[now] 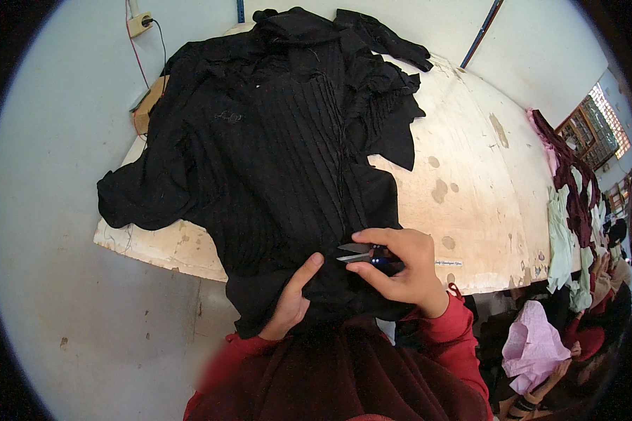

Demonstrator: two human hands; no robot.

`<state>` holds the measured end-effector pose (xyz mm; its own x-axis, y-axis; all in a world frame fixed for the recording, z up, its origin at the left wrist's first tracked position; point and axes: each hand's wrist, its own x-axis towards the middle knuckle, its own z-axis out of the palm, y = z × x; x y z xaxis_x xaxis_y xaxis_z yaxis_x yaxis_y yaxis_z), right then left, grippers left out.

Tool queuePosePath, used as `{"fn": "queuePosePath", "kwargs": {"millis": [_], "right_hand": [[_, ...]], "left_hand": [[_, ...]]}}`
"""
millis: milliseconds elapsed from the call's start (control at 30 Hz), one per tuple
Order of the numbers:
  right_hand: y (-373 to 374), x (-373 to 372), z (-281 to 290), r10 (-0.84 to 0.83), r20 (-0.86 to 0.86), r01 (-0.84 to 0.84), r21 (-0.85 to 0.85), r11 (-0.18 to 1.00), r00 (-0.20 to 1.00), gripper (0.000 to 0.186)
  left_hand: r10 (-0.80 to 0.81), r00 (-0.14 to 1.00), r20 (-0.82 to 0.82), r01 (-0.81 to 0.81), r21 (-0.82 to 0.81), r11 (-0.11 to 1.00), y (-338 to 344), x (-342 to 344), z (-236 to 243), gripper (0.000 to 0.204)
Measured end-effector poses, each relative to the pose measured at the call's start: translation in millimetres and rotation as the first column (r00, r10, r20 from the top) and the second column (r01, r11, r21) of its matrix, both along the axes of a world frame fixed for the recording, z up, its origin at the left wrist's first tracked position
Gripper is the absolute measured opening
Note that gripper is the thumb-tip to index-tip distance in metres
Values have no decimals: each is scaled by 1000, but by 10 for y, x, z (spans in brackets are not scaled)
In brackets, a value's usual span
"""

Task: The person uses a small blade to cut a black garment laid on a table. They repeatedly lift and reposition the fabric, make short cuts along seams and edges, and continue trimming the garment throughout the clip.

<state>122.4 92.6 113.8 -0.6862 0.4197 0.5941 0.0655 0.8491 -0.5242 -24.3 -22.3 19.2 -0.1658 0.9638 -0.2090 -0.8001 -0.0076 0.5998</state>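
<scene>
A black pleated garment lies rumpled over the table and hangs over its near edge. My left hand holds its near part, thumb on top and the other fingers hidden by the cloth. In my right hand is a pair of thread snips, held between thumb and fingers. The snips' blades are apart and point left, just over the cloth and close to my left thumb. A small tangle of loose pale thread rests on the garment's left side.
The pale, stained wooden table extends to the right. A wall socket with a plug is at upper left. Maroon cloth and pale green cloth hang along the right side. At lower right another person handles pink cloth.
</scene>
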Motion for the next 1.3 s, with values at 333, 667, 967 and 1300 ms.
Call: {"fn": "queuePosePath", "kwargs": {"millis": [333, 667, 967, 1300], "right_hand": [[30, -69, -10, -8, 59, 0, 132, 991, 998, 18], [129, -43, -19, -11, -11, 11, 16, 1000, 1000, 17], [162, -51, 13, 1, -16, 0, 96, 995, 1000, 19], [237, -21, 35, 23, -52, -18, 91, 996, 998, 18]], "left_hand": [[-43, 998, -36, 43, 12, 999, -16, 22, 103, 39], [-18, 987, -157, 11, -46, 999, 65, -24, 139, 42], [-62, 990, -125, 64, 5, 998, 109, -88, 64, 40], [-61, 966, -251, 54, -34, 998, 188, -94, 161, 40]]}}
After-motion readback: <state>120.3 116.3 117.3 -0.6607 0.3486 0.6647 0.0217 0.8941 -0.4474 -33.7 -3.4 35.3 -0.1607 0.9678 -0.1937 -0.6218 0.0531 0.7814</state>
